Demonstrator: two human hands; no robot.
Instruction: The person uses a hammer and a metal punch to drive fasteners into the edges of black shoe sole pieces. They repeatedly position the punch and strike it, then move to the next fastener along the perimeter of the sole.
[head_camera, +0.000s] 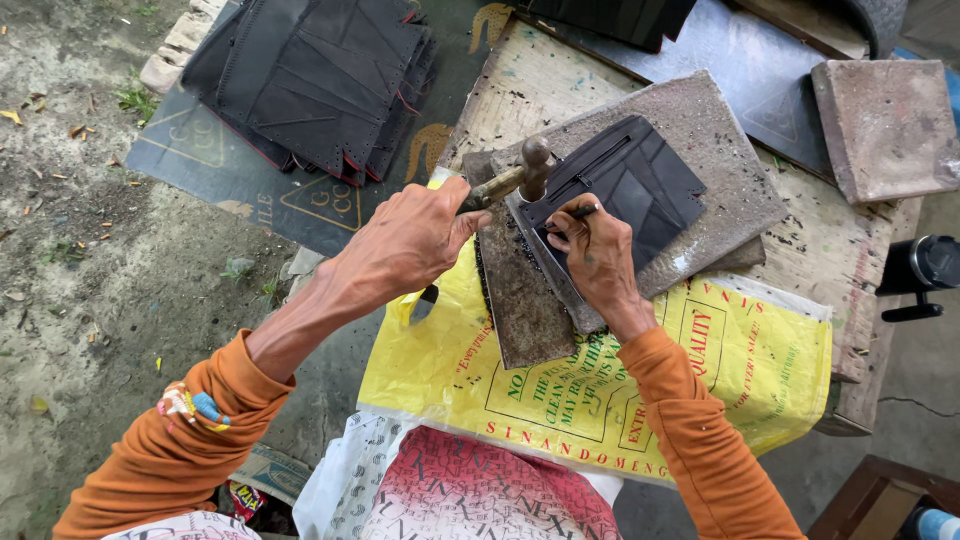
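Observation:
My left hand (405, 240) grips the wooden handle of a small hammer (528, 170), whose metal head is raised just above the work. My right hand (595, 255) pinches a thin dark punch tool (580, 212) upright against the edge of a black stitched leather piece (630, 185). That piece lies on a speckled grey stone slab (715, 150), which rests on a rusty metal plate (520, 300). Both of my arms wear orange sleeves.
A stack of black cut leather pieces (310, 80) sits at the top left on a dark mat. A yellow printed sack (600, 380) covers the low table front. A square stone tile (885, 125) lies top right, a black cylinder (925, 265) at the right edge. Bare ground is on the left.

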